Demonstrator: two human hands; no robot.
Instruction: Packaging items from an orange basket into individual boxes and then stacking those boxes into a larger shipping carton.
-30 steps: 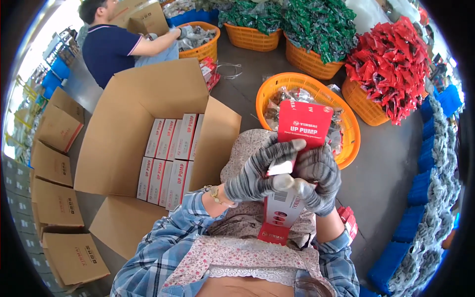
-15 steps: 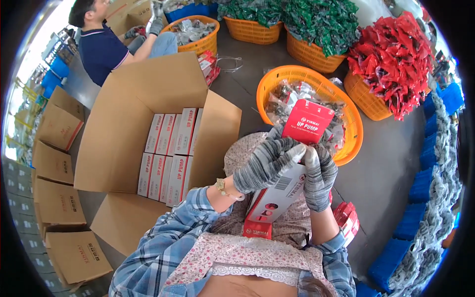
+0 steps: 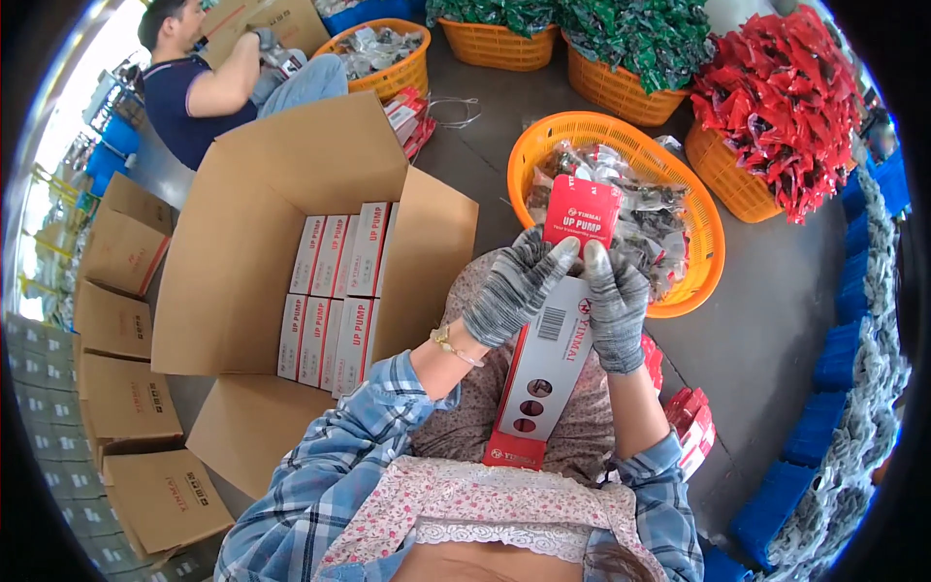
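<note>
My left hand (image 3: 519, 291) and my right hand (image 3: 618, 308), both in grey striped work gloves with pale fingertips, grip the far end of a long white and red carton (image 3: 555, 364). Both thumbs press at the base of its raised red end flap (image 3: 582, 209). The carton slants across my lap, its near red end flap (image 3: 514, 451) folded out towards my body. Its inside is hidden. Behind the flap stands an orange basket (image 3: 713, 254) of bagged metal parts. To my left, an open cardboard box (image 3: 228, 291) holds several similar small cartons in two rows.
A co-worker (image 3: 208, 92) sits at the far left by another orange basket (image 3: 412, 70). Baskets piled with green bags (image 3: 635, 48) and red bags (image 3: 776, 107) stand behind. Blue bins (image 3: 815, 427) line the right; brown boxes (image 3: 131, 393) line the left. Flat red cartons (image 3: 689, 427) lie by my right forearm.
My thumbs have moved apart slightly, and the carton now faces me more flatly, its printed side showing more. The co-worker's hands have come down.
</note>
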